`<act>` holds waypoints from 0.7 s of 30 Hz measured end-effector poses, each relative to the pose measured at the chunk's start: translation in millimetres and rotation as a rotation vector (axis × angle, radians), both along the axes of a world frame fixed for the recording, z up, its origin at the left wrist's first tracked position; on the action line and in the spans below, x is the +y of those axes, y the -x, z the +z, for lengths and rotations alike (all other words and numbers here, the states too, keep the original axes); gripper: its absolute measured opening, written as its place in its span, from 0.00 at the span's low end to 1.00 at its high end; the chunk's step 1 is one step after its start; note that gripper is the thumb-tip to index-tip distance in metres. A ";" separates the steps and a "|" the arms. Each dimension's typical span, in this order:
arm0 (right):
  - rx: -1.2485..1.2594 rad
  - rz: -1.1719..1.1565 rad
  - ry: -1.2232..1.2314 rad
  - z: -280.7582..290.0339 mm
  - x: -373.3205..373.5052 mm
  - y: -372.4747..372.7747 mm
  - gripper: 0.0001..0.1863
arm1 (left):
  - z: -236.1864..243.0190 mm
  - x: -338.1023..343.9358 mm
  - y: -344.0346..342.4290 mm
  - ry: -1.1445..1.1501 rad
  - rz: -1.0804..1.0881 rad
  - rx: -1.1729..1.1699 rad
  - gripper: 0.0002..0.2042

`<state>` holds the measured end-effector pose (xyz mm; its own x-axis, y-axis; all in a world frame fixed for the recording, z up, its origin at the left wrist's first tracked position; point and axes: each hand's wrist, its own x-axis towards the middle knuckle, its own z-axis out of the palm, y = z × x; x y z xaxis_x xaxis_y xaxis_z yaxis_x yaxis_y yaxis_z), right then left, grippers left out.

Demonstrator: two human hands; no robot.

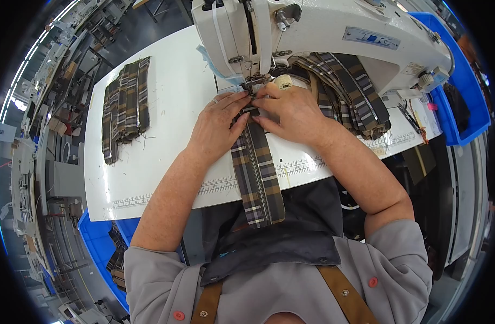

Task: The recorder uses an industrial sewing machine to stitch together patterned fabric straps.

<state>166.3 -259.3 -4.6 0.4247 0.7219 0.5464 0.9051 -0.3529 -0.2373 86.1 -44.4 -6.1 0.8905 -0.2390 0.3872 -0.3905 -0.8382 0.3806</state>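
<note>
A long plaid fabric strip with a metal zipper runs from beneath the presser foot of the white sewing machine down over the table's front edge. My left hand holds the strip from the left, fingertips by the foot, thumb on the fabric. My right hand grips it from the right just below the foot, its fingers bent onto the fabric. The point under the needle is partly hidden by my fingers.
The white table bears a plaid zipper stack at left, a larger pile under the machine's arm, and scissors. Blue bins stand at right and lower left. Cluttered workbenches line the left.
</note>
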 end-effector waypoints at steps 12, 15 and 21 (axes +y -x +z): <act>-0.037 0.024 -0.024 4.0 0.1 0.8 0.15 | 6.0 -2.9 3.5 -0.216 0.058 -0.061 0.24; -0.038 0.034 -0.016 2.0 -0.5 2.8 0.16 | 4.1 -2.6 7.4 -0.186 0.048 -0.038 0.26; -0.017 0.020 0.014 4.6 -3.1 7.5 0.16 | 4.1 -5.8 9.9 -0.129 0.010 -0.032 0.27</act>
<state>158.8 -262.4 0.1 0.4009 0.7378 0.5431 0.9158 -0.3379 -0.2170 76.2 -50.2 -2.0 0.8808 -0.2794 0.3823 -0.3917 -0.8834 0.2570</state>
